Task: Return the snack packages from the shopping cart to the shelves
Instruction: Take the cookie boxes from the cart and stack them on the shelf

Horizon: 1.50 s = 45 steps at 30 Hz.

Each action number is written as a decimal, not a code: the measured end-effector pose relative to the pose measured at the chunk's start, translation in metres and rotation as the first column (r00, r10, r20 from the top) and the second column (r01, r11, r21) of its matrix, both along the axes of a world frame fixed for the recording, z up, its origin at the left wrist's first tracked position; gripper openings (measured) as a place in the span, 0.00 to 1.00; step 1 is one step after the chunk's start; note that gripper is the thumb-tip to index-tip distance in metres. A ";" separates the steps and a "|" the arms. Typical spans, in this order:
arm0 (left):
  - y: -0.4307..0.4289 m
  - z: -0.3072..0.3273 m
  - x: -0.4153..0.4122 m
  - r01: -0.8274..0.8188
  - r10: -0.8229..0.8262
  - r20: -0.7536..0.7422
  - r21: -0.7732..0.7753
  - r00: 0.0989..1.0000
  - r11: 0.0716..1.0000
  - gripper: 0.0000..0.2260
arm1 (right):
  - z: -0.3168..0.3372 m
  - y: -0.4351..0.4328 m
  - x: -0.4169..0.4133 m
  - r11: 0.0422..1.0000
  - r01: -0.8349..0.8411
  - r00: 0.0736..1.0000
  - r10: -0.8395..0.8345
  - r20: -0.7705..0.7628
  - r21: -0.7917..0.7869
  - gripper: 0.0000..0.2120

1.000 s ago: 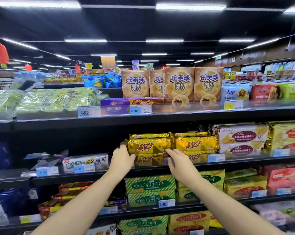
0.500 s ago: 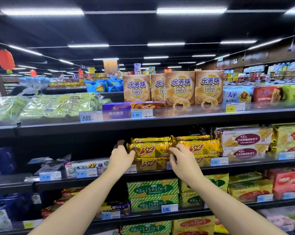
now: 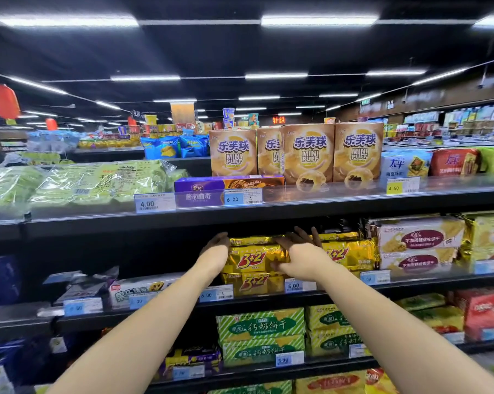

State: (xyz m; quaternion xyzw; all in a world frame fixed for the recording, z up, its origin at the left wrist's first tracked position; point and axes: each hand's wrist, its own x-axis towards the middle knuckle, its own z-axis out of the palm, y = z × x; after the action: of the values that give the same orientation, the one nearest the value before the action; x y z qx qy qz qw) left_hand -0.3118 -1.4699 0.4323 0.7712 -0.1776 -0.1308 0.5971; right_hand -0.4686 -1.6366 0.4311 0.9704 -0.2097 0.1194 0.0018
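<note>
Pack point(image 3: 257, 258) tops its stack on the middle shelf point(image 3: 339, 292). Left hand point(image 3: 216, 253) lies flat against its left end; right hand point(image 3: 302, 258) spreads straight fingers over its right side. Likely light, slippery foil over brittle biscuits: support both ends.

One head-worn wide-angle camera faces forward at the snack shelves point(image 3: 268, 207) from near, about level with the top tier. The left forearm point(image 3: 143, 322) and right forearm point(image 3: 382, 317) enter from below.
</note>
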 end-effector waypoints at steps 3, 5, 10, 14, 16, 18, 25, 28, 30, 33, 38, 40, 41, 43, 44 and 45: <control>0.000 0.001 -0.005 0.014 -0.018 0.050 0.084 0.999 0.996 0.17 | 0.000 -0.003 0.003 1.000 0.000 1.000 0.000 0.012 -0.001 0.30; -0.001 -0.001 -0.002 0.001 -0.003 0.032 0.074 0.999 0.997 0.17 | 0.000 -0.004 0.004 1.000 0.001 1.000 -0.001 0.009 -0.001 0.29; 0.000 -0.004 0.003 -0.036 0.034 0.035 0.054 0.999 0.998 0.18 | 0.001 -0.003 0.008 1.000 -0.015 1.000 0.015 0.010 -0.013 0.28; 0.006 -0.004 0.001 -0.037 0.004 0.191 0.170 0.981 0.985 0.18 | 0.000 0.000 0.009 0.999 -0.034 0.999 0.034 0.016 -0.006 0.28; 0.008 -0.006 0.001 -0.061 -0.048 0.357 0.288 0.933 0.956 0.19 | -0.002 0.000 0.004 0.999 -0.041 0.998 0.041 0.037 -0.011 0.29; 0.008 -0.008 -0.005 -0.145 -0.105 0.571 0.375 0.814 0.916 0.21 | -0.006 -0.002 -0.005 0.998 -0.049 0.993 0.052 0.102 -0.032 0.30; -0.032 -0.018 -0.072 -0.216 -0.343 0.858 0.444 0.382 0.870 0.19 | -0.036 -0.035 -0.069 0.983 0.043 0.940 0.021 0.342 -0.179 0.18; -0.062 -0.032 -0.099 -0.236 -0.361 0.895 0.422 0.260 0.875 0.17 | -0.055 -0.066 -0.103 0.962 0.103 0.900 0.019 0.435 -0.253 0.15; -0.084 -0.036 -0.113 -0.232 -0.394 0.885 0.449 0.250 0.863 0.17 | -0.066 -0.089 -0.122 0.956 0.132 0.874 0.013 0.485 -0.263 0.16; -0.115 -0.035 -0.133 -0.264 -0.419 0.873 0.477 0.250 0.838 0.18 | -0.077 -0.114 -0.147 0.968 0.125 0.867 0.001 0.499 -0.219 0.16; -0.148 -0.030 -0.165 -0.343 -0.456 0.826 0.556 0.332 0.757 0.19 | -0.091 -0.145 -0.162 0.974 0.014 0.909 0.082 0.408 -0.228 0.19; -0.153 -0.028 -0.172 -0.370 -0.440 0.819 0.564 0.369 0.739 0.18 | -0.093 -0.149 -0.162 0.968 -0.005 0.917 0.105 0.385 -0.251 0.19; -0.155 -0.028 -0.175 -0.385 -0.432 0.818 0.564 0.379 0.730 0.17 | -0.092 -0.150 -0.161 0.963 -0.003 0.919 0.109 0.380 -0.269 0.19; -0.158 -0.028 -0.179 -0.411 -0.418 0.818 0.565 0.395 0.716 0.16 | -0.087 -0.148 -0.161 0.953 0.016 0.917 0.107 0.385 -0.303 0.18; -0.159 -0.028 -0.181 -0.419 -0.411 0.817 0.565 0.405 0.711 0.16 | -0.085 -0.147 -0.161 0.948 0.027 0.915 0.104 0.389 -0.317 0.17; -0.161 -0.028 -0.182 -0.426 -0.404 0.816 0.565 0.412 0.707 0.16 | -0.083 -0.145 -0.160 0.945 0.036 0.915 0.100 0.390 -0.326 0.16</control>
State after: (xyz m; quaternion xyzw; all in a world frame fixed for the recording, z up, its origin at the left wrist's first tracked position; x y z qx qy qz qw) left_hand -0.4938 -1.6307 0.4043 0.8778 -0.4008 0.2564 0.0561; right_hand -0.6283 -1.7819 0.3480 0.9146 -0.1666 0.3492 0.1175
